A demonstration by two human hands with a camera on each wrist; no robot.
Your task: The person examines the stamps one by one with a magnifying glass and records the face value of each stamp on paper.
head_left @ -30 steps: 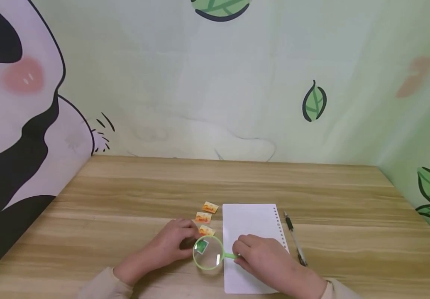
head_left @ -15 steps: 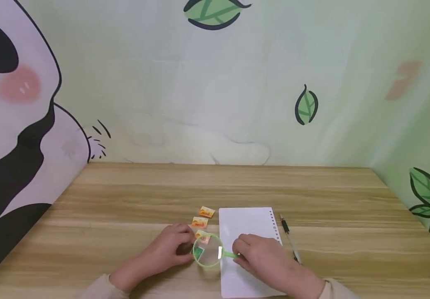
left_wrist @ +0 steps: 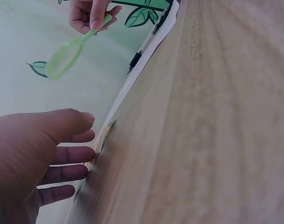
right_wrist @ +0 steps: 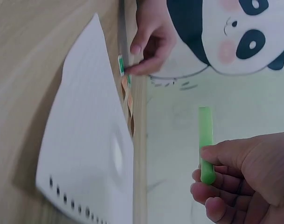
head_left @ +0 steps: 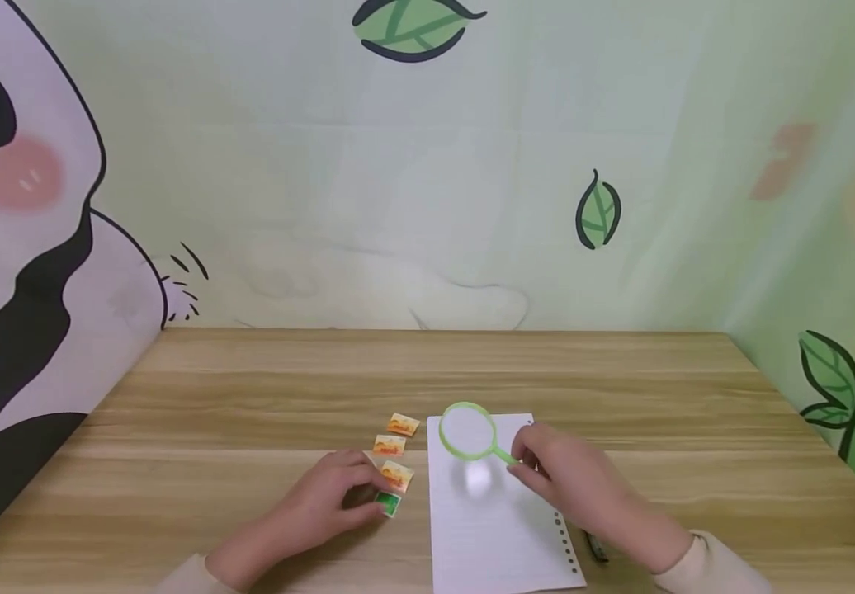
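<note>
My right hand [head_left: 583, 487] pinches the handle of a light green magnifying glass [head_left: 467, 431] between thumb and fingers. Its round lens hangs over the upper part of the white sheet of paper [head_left: 487, 528], casting a bright spot there. My left hand [head_left: 331, 499] rests low on the table with relaxed fingers, fingertips right at a small green stamp [head_left: 389, 503]. Just beyond it lies an orange stamp [head_left: 396, 476], then two similar orange ones in a loose column. In the left wrist view the left fingers [left_wrist: 69, 154] are parted and grip nothing.
A pen [head_left: 595, 547] lies right of the paper, mostly hidden beneath my right hand in the head view. Punched holes run along the paper's right side. A wall with a painted panda and leaves rises behind the wooden table [head_left: 286, 379].
My right hand has lifted the magnifying glass away from the green stamp, up and right over the paper. The left hand has stayed beside the stamps. The head view has shifted slightly.
</note>
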